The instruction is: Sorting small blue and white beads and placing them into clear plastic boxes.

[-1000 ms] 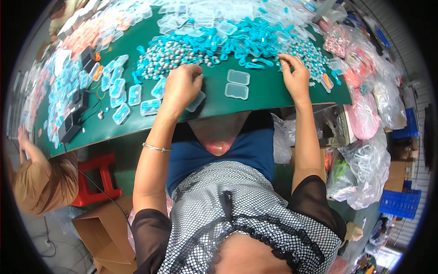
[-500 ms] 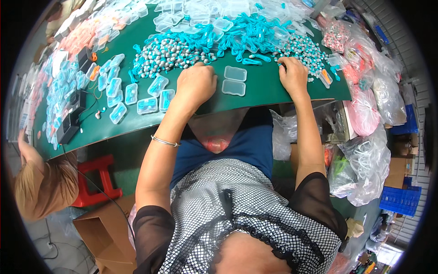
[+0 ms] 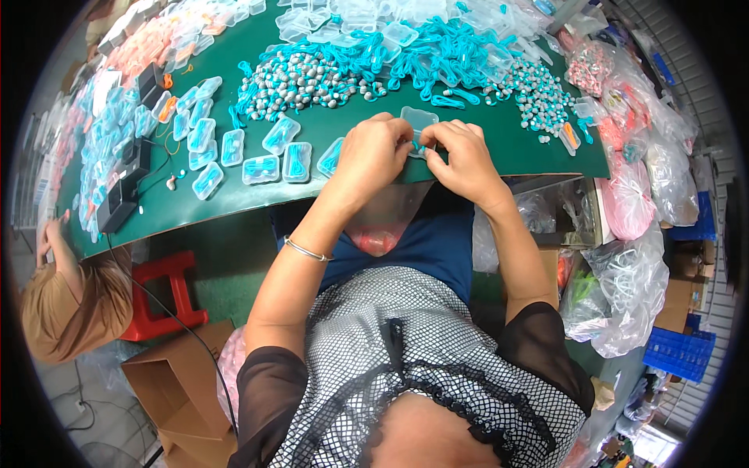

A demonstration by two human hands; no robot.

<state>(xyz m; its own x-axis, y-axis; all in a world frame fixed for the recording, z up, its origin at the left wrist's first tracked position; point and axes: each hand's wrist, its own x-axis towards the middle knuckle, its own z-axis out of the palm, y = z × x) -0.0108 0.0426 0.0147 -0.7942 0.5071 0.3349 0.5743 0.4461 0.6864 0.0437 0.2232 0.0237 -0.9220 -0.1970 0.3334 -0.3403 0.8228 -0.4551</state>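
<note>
My left hand and my right hand meet over an open clear plastic box near the table's front edge. The fingers of both hands are curled in a pinch. A bit of teal shows between the fingertips, too small and covered to name. Part of the box is hidden under the hands. Just left of my left hand lies a filled clear box with teal cord inside. Beyond the hands are a pile of grey and teal beads and a heap of bundled teal cords.
More filled boxes lie to the left, beside black devices with cables. A second bead pile and an orange-and-clear piece lie right. Stacked clear boxes cover the far side. Another person's arm is at far left.
My right hand has moved left from the right bead pile, and my left hand has moved right from the left pile. Both now come together over the open box.
</note>
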